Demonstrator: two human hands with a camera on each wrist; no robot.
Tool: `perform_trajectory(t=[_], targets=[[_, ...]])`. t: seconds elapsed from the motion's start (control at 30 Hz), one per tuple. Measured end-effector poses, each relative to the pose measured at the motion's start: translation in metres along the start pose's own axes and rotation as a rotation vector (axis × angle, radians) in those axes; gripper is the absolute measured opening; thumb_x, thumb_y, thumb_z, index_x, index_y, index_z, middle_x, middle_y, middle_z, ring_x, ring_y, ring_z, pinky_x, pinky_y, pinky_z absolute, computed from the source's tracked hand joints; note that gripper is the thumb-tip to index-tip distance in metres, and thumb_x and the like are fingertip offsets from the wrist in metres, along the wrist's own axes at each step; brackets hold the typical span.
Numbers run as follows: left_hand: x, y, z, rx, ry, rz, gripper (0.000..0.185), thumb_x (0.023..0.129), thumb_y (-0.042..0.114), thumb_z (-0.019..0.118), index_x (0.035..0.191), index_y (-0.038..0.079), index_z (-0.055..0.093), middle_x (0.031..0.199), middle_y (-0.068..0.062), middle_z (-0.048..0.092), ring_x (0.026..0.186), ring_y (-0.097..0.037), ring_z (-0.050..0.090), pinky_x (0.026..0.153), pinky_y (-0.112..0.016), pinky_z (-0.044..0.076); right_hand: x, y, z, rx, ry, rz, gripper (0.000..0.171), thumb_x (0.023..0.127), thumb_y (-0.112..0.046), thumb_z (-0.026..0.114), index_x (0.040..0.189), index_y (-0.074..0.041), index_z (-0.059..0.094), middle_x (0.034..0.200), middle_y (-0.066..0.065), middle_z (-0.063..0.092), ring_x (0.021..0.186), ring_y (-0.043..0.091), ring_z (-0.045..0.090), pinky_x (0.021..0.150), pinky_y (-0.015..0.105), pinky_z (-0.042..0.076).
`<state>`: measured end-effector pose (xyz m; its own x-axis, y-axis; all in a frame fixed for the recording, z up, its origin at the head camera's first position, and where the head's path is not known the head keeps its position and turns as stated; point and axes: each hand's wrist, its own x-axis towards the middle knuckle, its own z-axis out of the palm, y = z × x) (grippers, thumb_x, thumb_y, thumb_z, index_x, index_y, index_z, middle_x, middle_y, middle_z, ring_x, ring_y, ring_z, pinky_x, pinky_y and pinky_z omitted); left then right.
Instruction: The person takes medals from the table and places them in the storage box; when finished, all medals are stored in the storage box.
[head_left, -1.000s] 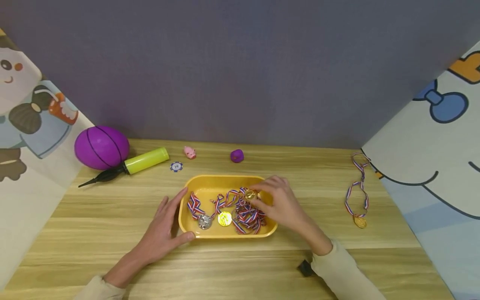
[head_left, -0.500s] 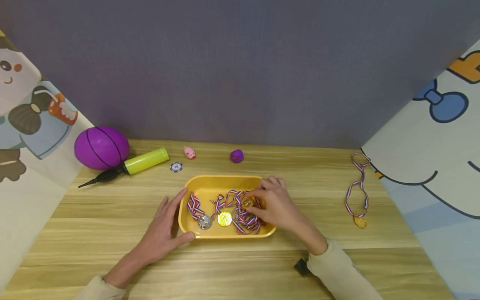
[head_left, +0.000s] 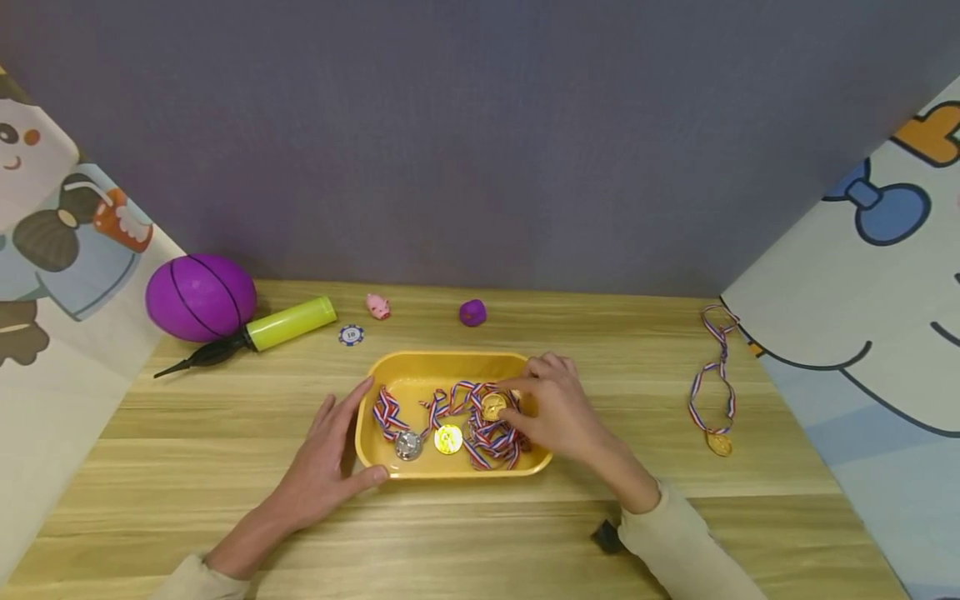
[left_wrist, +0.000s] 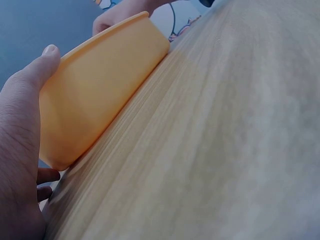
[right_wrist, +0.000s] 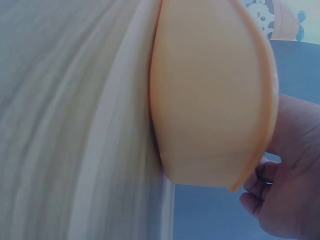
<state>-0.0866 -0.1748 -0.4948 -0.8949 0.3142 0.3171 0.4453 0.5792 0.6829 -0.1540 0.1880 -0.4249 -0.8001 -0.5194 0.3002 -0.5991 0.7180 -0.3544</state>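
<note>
A yellow plastic tray point(head_left: 450, 357) holds medals on red, white and blue ribbons. At its left end, my left hand point(head_left: 322, 462) grips the corner, thumb on the front rim and fingers along the side. Over the right end, my right hand point(head_left: 558, 408) has thumb and index finger spread beside a gold medal point(head_left: 493, 407), which lies on a heap of ribbons point(head_left: 491, 446). The right hand's other fingers curl near the rim. Left of the heap lie another gold medal point(head_left: 448, 439) and a silver medal point(head_left: 408, 446).
A gold medal point(head_left: 718, 443) with its ribbon lies at the table's right. Along the back are a purple ball point(head_left: 201, 297), a yellow-black hand pump point(head_left: 291, 323), a poker chip point(head_left: 351, 335), a pink pig figure point(head_left: 378, 306) and a small purple object point(head_left: 472, 312).
The right hand has lowered the gold medal onto the ribbon heap, and its thumb and index finger have parted. The left hand and tray stay in place.
</note>
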Motion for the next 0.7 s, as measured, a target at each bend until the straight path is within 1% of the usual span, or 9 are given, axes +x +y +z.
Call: perform_trajectory(t=[0.1,0.27,0.4,0.57,0.67,0.7], targets=[[0.000,-0.001,0.000,0.004,0.006,0.010,0.113,0.096,0.073,0.073,0.180,0.023,0.017,0.178,-0.018,0.038,0.156,-0.053,0.042,0.140,-0.054,0.002,-0.004,0.003,-0.004,0.037,0.056,0.005,0.036,0.084,-0.019,0.099,0.117,-0.010,0.087,0.085,0.003,0.060,0.089,0.017,0.047,0.095,0.048,0.041],[0.000,-0.001,0.000,0.004,0.007,0.013,0.112,0.096,0.072,0.074,0.180,0.023,0.017,0.178,-0.017,0.037,0.156,-0.053,0.042,0.140,-0.055,0.003,-0.016,0.011,-0.012,0.099,0.183,-0.013,0.035,0.081,-0.007,0.099,0.114,-0.005,0.087,0.080,0.001,0.056,0.086,0.015,0.046,0.091,0.046,0.039],[-0.001,0.000,0.000,0.001,0.002,0.001,0.113,0.095,0.070,0.075,0.180,0.023,0.017,0.178,-0.017,0.037,0.157,-0.053,0.041,0.139,-0.057,0.003,-0.026,0.019,-0.017,0.103,0.268,-0.032,0.033,0.079,-0.002,0.098,0.111,-0.005,0.087,0.078,-0.003,0.053,0.083,0.013,0.046,0.089,0.044,0.039],[0.000,0.002,0.000,0.009,0.006,0.011,0.112,0.096,0.072,0.073,0.180,0.022,0.017,0.178,-0.018,0.038,0.155,-0.054,0.042,0.139,-0.058,0.004,-0.042,0.030,-0.026,0.104,0.320,-0.024,0.032,0.079,-0.001,0.097,0.109,-0.005,0.087,0.077,-0.005,0.050,0.080,0.014,0.045,0.089,0.042,0.037],[0.000,0.003,0.000,0.012,0.007,0.013,0.112,0.097,0.073,0.071,0.180,0.021,0.018,0.178,-0.018,0.038,0.155,-0.054,0.042,0.139,-0.059,0.005,-0.053,0.038,-0.032,0.109,0.350,-0.016,0.033,0.077,0.002,0.096,0.108,-0.006,0.087,0.076,-0.006,0.049,0.079,0.016,0.046,0.088,0.041,0.036],[0.000,0.003,0.000,0.010,0.006,0.010,0.112,0.096,0.073,0.072,0.180,0.022,0.017,0.178,-0.018,0.038,0.156,-0.053,0.042,0.139,-0.059,0.005,-0.056,0.040,-0.034,0.116,0.359,-0.009,0.025,0.084,-0.008,0.096,0.108,-0.006,0.087,0.076,-0.006,0.049,0.078,0.017,0.046,0.087,0.041,0.035]])
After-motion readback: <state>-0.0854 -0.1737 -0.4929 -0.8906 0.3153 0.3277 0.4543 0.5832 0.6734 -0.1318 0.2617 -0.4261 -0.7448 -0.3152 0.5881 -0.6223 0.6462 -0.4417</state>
